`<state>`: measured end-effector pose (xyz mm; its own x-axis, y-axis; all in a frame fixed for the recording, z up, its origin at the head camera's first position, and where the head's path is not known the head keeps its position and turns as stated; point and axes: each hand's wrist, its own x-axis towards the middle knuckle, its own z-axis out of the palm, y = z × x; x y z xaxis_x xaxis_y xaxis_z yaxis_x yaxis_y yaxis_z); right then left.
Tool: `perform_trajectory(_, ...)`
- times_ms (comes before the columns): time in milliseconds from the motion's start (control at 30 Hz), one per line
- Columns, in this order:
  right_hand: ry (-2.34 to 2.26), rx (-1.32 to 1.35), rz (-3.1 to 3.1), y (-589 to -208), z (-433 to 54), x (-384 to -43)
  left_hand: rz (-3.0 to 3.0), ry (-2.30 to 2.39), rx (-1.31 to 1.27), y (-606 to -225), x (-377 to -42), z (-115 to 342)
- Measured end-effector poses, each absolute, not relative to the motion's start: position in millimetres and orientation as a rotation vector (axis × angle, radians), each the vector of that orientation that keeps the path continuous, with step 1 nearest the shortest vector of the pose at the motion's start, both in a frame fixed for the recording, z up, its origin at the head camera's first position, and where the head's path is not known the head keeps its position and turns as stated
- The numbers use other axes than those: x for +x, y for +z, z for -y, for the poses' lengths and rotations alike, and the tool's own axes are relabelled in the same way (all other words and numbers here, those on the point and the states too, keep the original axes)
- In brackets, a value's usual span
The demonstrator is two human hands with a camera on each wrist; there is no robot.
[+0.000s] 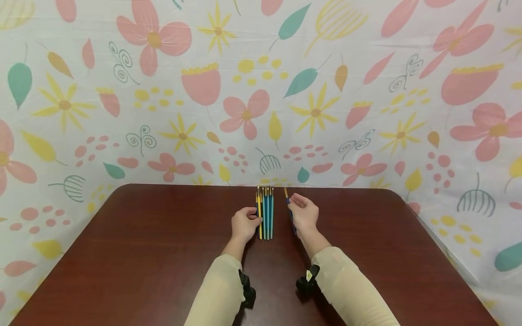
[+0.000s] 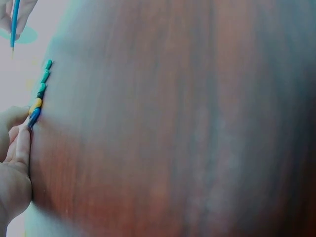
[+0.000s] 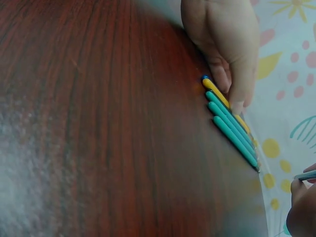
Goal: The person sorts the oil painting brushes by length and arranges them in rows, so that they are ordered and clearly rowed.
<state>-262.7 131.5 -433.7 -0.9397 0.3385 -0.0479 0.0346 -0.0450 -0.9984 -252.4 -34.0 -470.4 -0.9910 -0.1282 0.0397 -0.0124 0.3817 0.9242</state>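
Note:
Slim paintbrushes lie side by side near the table's far edge: several teal ones [image 1: 268, 219], a yellow paintbrush [image 1: 260, 226] and, at the left end, a dark blue paintbrush [image 2: 34, 117]. My left hand [image 1: 244, 224] has its thumb on the yellow paintbrush and its fingers against the outer side of the dark blue one, pinching that end of the row. To the right of the row, my right hand [image 1: 305, 213] holds a single blue paintbrush [image 2: 14, 24] with its tip pointing away. In the right wrist view, only part of the right hand [image 3: 303, 210] shows, at the lower right corner.
The dark red-brown wooden table [image 1: 163, 253] has rounded far corners. A white cloth with flowers and leaves [image 1: 244, 149] hangs right behind its far edge. Black wrist cameras [image 1: 306, 281] sit at both sleeve cuffs.

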Motion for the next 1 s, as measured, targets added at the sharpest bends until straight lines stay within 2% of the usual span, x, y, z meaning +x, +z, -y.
perform_trajectory(1000, 2.08, -0.459, 1.871, -429.5, -170.5, -264.7, 2.497, -1.705, 0.127, -468.2, -247.3, 32.1)
